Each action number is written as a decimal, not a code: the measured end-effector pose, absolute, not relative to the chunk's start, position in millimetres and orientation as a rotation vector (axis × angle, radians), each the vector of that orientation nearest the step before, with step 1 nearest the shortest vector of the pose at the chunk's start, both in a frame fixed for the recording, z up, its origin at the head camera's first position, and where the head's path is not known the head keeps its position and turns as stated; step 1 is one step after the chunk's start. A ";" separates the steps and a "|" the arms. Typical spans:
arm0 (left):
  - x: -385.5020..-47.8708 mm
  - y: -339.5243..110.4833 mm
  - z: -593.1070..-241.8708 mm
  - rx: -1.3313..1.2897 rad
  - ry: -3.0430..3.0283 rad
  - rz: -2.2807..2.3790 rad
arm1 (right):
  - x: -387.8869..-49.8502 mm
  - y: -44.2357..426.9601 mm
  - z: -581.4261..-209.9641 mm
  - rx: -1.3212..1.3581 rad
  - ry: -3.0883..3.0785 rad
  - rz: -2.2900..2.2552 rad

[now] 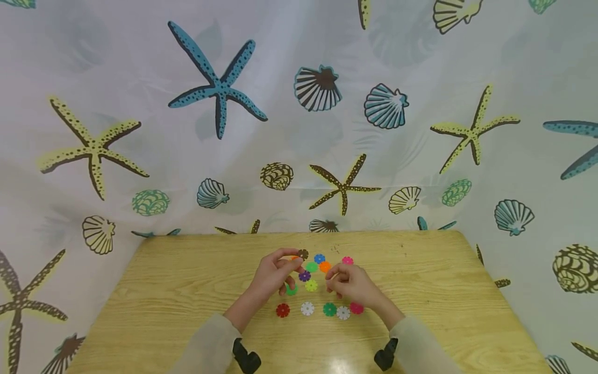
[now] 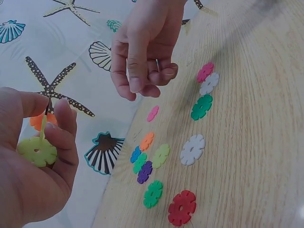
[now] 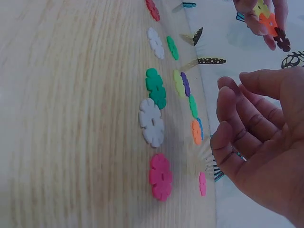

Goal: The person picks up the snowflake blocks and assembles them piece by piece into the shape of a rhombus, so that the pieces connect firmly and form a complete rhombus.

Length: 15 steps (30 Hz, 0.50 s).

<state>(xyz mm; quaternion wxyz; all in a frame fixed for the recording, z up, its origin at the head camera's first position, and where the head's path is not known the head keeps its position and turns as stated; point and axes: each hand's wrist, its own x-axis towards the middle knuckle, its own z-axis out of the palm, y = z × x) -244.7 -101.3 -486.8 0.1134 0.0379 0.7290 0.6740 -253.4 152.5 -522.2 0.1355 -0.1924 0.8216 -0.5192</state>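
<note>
The left hand (image 1: pixel 275 272) pinches a small joined piece of notched plastic discs above the table. In the right wrist view that piece shows a yellow disc (image 3: pixel 261 8), an orange disc (image 3: pixel 268 23) and a dark brown disc (image 3: pixel 282 40) linked in a row. The left wrist view has the yellow disc (image 2: pixel 37 151) against the left palm. Fingers relaxed and slightly bent, the right hand (image 1: pixel 352 284) hovers over the discs' right side, holding nothing visible. Beneath the hands lie a purple disc (image 1: pixel 304 276), a yellow-green disc (image 1: pixel 311 285) and an orange disc (image 1: pixel 325 266).
Nearer the table's front lie a red disc (image 1: pixel 282 310), a white disc (image 1: pixel 307 308), a green disc (image 1: pixel 329 309), another white disc (image 1: pixel 343 312) and a pink disc (image 1: pixel 357 308). Farther back are a blue disc (image 1: pixel 320 258) and a pink one. Patterned cloth surrounds the wooden table (image 1: pixel 187 280).
</note>
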 end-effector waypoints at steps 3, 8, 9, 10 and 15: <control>-244.3 -102.1 -487.2 0.133 2.152 1.978 | -250.8 153.1 -527.6 -0.594 2.425 -1.444; -244.4 -103.2 -488.0 0.132 2.170 1.985 | -246.9 154.3 -531.5 -0.655 2.492 -1.326; -244.4 -103.4 -488.3 0.129 2.171 1.988 | -246.0 154.4 -531.8 -0.658 2.496 -1.310; -244.4 -103.8 -488.6 0.128 2.172 1.992 | -245.2 154.4 -531.9 -0.657 2.498 -1.298; -244.7 -105.8 -490.0 0.136 2.175 2.008 | -242.9 154.7 -534.4 -0.673 2.495 -1.252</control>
